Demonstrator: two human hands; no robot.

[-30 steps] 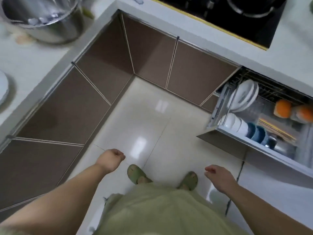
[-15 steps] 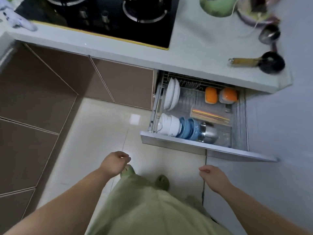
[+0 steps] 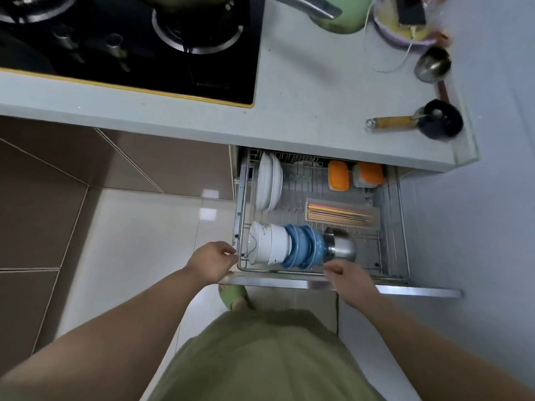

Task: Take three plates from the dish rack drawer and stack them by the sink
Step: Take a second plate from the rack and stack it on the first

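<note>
The dish rack drawer (image 3: 341, 282) stands pulled out below the counter. White plates (image 3: 269, 180) stand on edge at its back left, close together. In the front row lie white bowls (image 3: 267, 246), blue bowls (image 3: 304, 247) and a steel cup (image 3: 341, 248). My left hand (image 3: 212, 261) hovers at the drawer's front left corner, fingers loosely curled, holding nothing. My right hand (image 3: 347, 277) is over the front rail near the steel cup, fingers slightly apart and empty. The sink is out of view.
The counter (image 3: 304, 96) above the drawer carries a black gas hob (image 3: 130, 41), a green pot, a steel ladle (image 3: 432, 63) and a black scoop with a yellow handle (image 3: 417, 121). Two orange-lidded containers (image 3: 354, 175) and chopsticks (image 3: 338, 214) lie in the drawer. Brown cabinet doors stand to the left.
The view has swung from the corner cabinets to the drawer and come closer. Both hands have risen from over the floor to the drawer's front edge.
</note>
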